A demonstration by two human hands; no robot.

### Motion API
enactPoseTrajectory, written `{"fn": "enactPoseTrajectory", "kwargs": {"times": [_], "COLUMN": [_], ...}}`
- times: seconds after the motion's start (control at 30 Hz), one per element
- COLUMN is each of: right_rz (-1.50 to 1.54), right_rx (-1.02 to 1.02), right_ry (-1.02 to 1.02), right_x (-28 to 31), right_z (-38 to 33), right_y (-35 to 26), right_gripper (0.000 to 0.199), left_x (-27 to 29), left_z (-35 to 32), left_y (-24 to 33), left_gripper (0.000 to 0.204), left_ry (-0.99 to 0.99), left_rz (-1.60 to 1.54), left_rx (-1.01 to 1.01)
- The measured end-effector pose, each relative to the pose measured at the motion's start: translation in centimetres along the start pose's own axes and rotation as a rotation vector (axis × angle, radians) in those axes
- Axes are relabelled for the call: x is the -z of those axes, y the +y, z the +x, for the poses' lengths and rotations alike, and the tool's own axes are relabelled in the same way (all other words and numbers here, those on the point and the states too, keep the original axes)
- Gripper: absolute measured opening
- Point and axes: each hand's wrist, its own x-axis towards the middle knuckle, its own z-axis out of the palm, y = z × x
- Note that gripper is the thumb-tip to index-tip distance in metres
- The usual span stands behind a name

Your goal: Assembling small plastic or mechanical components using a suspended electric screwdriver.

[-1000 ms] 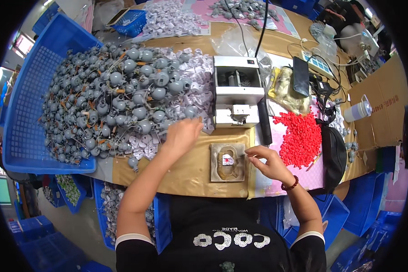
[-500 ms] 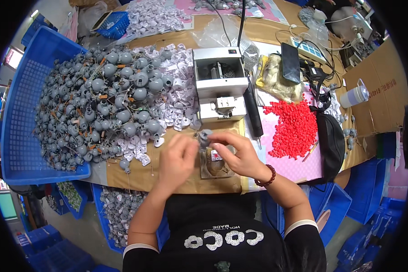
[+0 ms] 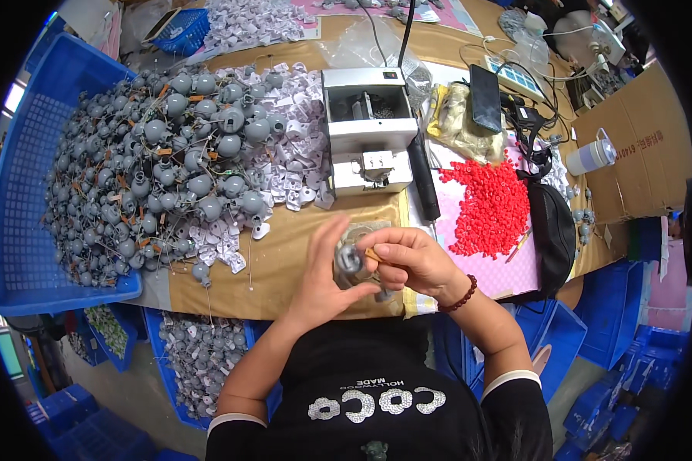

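At the far left there is a blue mesh-walled plastic crate, and from it a heap of grey bulb-shaped parts, with thin wires and orange tabs, reaches out onto the brown-covered table. One loose grey bulb part lies near the front edge. White plastic pieces are spread along the right side of the heap.

Next comes the left hand. It is opened, with the fingers extended and the thumb apart, curved around one grey part; whether it touches this part, I cannot tell. The part is between the two hands, above a square fixture, which is mostly covered by them. Behind stands a white bench machine with an open tray.

The right hand pinches a small orange-brown tab between thumb and forefinger, just beside the grey part. A beaded bracelet is around its wrist.

Farther right lie a black cylindrical tool, a pile of small red pieces, a black phone and a black pouch. A white bottle is near the cardboard.
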Motion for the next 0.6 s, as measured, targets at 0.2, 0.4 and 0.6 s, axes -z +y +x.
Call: {"fn": "enactPoseTrajectory", "kwargs": {"times": [0.2,0.4,0.6], "right_rz": [-0.482,-1.666,-1.940], "right_rx": [-0.033,0.572,0.639], "right_ry": [0.150,0.195,0.190], "right_x": [-0.1,4.2,5.5], "right_z": [-1.1,-0.6,0.6], "right_y": [-0.1,4.7,6.1], "right_gripper": [0.032,0.025,0.029], "left_x": [-1.1,-3.6,-4.5], "left_z": [-2.7,-5.9,-5.7], "left_y": [-1.6,-5.6,-6.1], "left_gripper": [0.051,0.042,0.046], "left_ry": [-0.041,-0.060,0.034], "left_rz": [-0.625,-0.510,0.159], "left_rx": [0.455,0.622,0.227]}}
